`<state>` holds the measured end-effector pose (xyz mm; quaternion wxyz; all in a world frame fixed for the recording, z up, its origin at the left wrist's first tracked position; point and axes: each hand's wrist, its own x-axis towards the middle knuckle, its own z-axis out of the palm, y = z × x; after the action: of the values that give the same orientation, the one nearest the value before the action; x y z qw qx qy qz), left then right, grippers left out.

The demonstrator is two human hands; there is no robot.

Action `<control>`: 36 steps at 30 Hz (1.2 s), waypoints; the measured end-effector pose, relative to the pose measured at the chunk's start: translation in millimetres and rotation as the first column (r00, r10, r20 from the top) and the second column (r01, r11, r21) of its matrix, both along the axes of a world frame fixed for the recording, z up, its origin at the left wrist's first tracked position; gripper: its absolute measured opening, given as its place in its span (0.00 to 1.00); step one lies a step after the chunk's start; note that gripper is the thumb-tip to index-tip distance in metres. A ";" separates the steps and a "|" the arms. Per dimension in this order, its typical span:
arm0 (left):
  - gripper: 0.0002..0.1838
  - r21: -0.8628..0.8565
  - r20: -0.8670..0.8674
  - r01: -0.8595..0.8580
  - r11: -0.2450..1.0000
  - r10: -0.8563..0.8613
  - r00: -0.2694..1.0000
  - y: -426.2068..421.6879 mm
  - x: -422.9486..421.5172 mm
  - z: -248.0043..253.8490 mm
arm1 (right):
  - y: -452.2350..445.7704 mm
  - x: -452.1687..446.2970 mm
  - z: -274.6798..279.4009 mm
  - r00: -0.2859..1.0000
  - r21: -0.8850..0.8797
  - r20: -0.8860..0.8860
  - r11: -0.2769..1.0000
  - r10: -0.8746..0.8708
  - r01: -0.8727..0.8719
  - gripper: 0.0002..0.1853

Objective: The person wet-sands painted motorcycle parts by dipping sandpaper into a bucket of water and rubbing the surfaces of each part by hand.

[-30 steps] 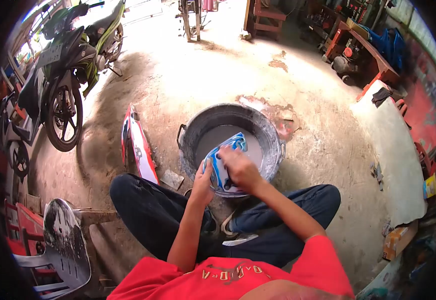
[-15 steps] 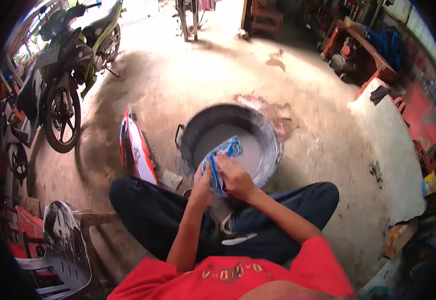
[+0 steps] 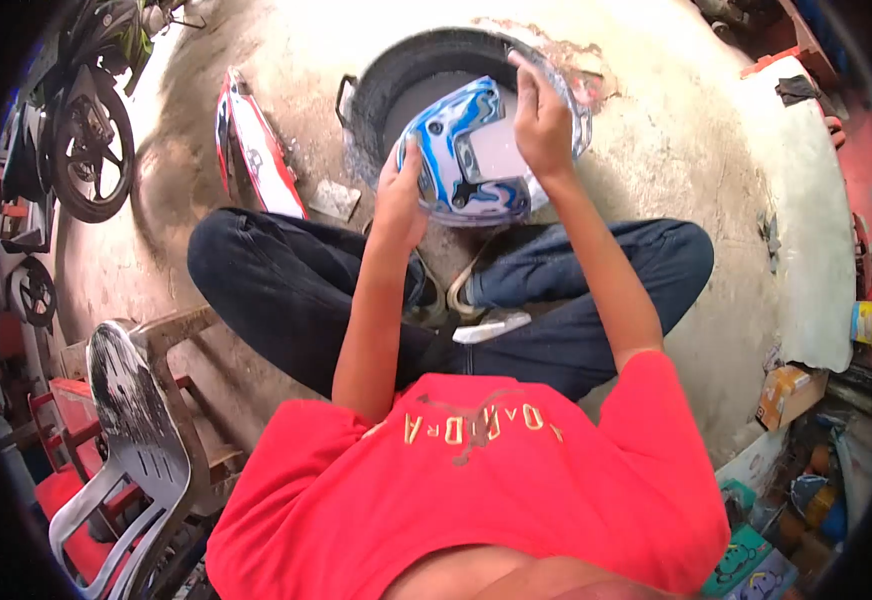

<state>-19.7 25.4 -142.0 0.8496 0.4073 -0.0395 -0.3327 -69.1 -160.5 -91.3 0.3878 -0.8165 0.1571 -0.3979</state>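
My left hand (image 3: 399, 200) grips the left edge of a C-shaped panel (image 3: 441, 150) with glossy blue, white and grey swirls and dark holes. The panel is tilted over a round dark basin (image 3: 376, 75) that holds cloudy grey liquid. My right hand (image 3: 544, 120) is raised beside the panel's right side, over the basin's right part and apart from the panel. Its fingers are bent together, with the index finger stretching furthest; anything between them is too small or hidden to make out.
A red and white panel (image 3: 261, 150) lies on the floor left of the basin, near a flat pale piece (image 3: 335, 199). Motorcycles (image 3: 94, 145) stand at the left, above a grey plastic chair (image 3: 141, 410). A cardboard box (image 3: 788, 395) is at the right. My crossed legs (image 3: 286, 290) are below the basin.
The view has tipped downward. My right hand has come off the swirled panel and moved up to the right. The panel now shows more of its face, still in my left hand.
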 end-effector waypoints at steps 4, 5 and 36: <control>0.22 -0.032 0.005 0.018 0.999 -0.018 1.000 -6.2 -0.6 0.3 | 24.5 -5.4 -41.7 0.961 -0.238 -0.165 0.936 0.223 -0.259 0.20; 0.22 -0.035 0.010 -0.009 0.999 0.010 1.000 -8.1 0.0 -5.2 | 38.4 -10.7 -54.7 0.946 -0.350 -0.198 0.883 0.256 -0.312 0.21; 0.19 0.019 0.050 0.002 1.000 -0.003 0.999 -7.4 -5.3 -10.2 | 6.9 -1.9 -81.7 0.960 -0.470 -0.234 0.847 0.151 -0.248 0.23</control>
<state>-25.0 17.9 -152.2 0.8439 0.4237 -0.0582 -0.3238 -71.0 -153.5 -173.0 0.1885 -0.9341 -0.0003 -0.3033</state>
